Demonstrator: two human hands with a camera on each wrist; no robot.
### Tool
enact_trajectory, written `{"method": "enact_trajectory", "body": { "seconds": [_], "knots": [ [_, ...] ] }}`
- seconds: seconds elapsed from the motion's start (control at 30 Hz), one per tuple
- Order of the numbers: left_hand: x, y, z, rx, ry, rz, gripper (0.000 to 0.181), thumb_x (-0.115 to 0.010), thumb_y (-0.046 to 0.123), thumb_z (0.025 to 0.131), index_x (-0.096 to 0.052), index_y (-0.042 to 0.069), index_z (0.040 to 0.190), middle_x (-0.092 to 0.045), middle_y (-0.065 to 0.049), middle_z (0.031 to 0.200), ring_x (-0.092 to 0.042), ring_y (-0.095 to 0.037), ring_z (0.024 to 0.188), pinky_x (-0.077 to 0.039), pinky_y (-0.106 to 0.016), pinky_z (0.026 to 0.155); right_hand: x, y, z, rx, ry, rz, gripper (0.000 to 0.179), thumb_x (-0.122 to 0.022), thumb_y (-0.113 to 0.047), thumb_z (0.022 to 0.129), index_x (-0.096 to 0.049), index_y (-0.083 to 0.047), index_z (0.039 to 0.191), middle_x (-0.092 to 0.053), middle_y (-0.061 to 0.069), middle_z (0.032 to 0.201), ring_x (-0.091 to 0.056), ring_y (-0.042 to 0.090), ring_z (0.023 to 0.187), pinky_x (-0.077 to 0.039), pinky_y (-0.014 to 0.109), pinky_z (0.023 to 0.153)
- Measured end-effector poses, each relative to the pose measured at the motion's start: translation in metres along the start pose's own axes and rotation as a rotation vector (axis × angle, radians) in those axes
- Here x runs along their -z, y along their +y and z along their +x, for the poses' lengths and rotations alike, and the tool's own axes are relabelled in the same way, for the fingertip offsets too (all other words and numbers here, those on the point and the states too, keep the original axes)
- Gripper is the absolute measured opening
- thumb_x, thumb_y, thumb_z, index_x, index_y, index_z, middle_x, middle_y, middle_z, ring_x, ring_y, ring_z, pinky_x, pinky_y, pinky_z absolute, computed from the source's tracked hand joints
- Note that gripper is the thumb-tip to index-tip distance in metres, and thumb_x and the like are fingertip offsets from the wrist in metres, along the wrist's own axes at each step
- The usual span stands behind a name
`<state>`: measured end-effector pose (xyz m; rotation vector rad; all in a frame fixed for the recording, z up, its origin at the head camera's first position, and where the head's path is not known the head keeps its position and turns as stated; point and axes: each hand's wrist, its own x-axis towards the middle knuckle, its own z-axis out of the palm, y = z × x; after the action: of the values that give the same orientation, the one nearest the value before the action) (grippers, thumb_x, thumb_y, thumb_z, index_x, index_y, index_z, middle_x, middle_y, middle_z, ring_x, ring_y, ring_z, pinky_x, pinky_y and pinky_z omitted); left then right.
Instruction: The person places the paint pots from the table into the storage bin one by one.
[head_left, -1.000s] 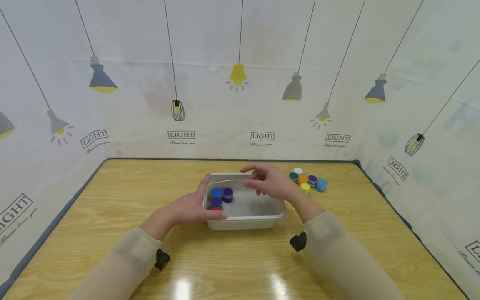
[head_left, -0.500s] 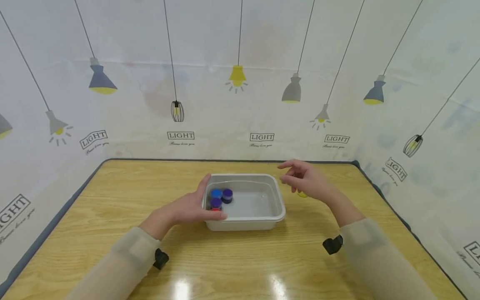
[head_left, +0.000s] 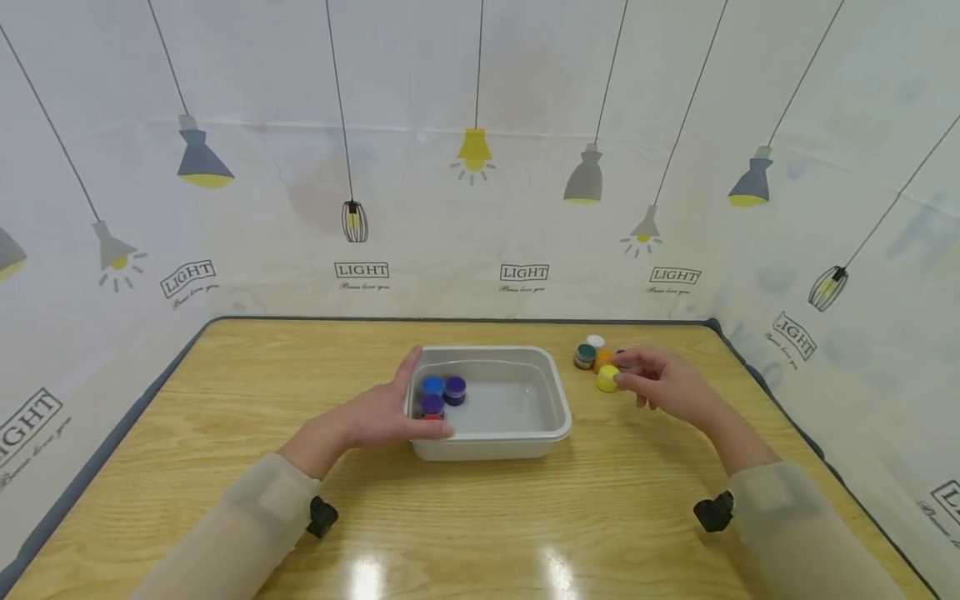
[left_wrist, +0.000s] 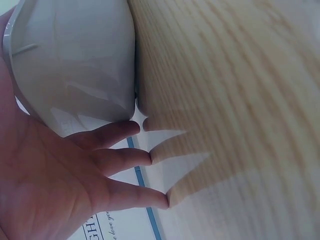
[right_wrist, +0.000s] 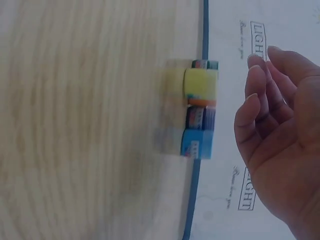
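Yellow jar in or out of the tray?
Out: in the head view, the yellow jar sits on the table, right of the tray.

Small staged booth is indicated; wider building cannot be told. Wood-grain table [head_left: 480, 517] is enclosed behind and at both sides by pale sheeting [head_left: 420, 100], printed with hanging lamps [head_left: 476, 148] and "LIGHT" labels [head_left: 524, 272]; creases are seen.

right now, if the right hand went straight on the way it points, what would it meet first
Probably the yellow jar: in the head view the right hand points left toward it, with the orange jar just behind that. Height is unclear, so the hand might pass over both.
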<state>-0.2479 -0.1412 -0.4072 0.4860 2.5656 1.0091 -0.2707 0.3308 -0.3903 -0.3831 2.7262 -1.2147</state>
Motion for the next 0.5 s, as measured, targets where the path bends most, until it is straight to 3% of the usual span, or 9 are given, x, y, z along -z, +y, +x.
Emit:
{"method": "enact_trajectory", "body": {
  "seconds": [0.13, 0.5],
  "knots": [
    [0.001, 0.000, -0.001, -0.004, -0.001, -0.005, 0.142, -0.081, 0.075, 0.085, 0.014, 0.021, 0.176, -0.042, -0.031, 0.170, -0.056, -0.043, 0.146, -0.041, -0.064, 0.124, 0.003, 0.014, -0.002, -0.043, 0.003, -0.012, 0.043, -0.072, -0.033, 0.109, -0.066, -0.009, 0.145, -0.071, 0.023, 0.107, -0.067, 0.041, 0.079, -0.057, 0.040, 0.066],
    [0.003, 0.002, -0.003, 0.005, -0.011, -0.001, 0.142, -0.080, 0.076, 0.085, 0.014, 0.021, 0.176, -0.040, -0.030, 0.171, -0.054, -0.043, 0.148, -0.039, -0.064, 0.126, 0.006, 0.031, 0.006, -0.095, -0.023, -0.069, 0.040, -0.067, -0.027, 0.112, -0.064, -0.013, 0.149, -0.071, 0.018, 0.109, -0.066, 0.028, 0.077, -0.057, 0.039, 0.065]
  ]
}}
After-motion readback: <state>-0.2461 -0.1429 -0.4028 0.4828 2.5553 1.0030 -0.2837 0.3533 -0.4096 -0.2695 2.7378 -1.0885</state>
